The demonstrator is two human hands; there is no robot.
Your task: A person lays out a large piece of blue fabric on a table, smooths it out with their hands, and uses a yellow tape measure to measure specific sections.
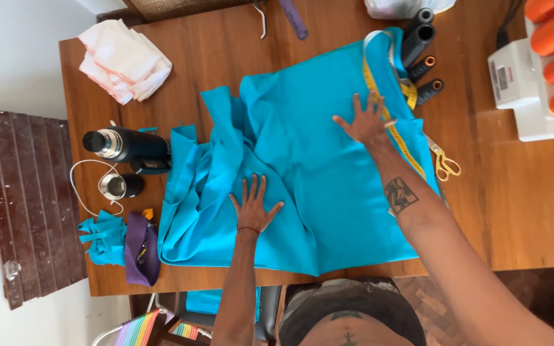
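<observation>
With the turquoise fabric pressed flat on the wooden table under the spread, ungripping left hand and right hand, the yellow measuring tape could be dragged askew by sideways smoothing.

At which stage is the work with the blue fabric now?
Done: the turquoise fabric is laid on the wooden table, its right part flat. In hand: the left hand and right hand press it flat. Left: the bunched folds on the left side; the scissors lie untouched.
</observation>
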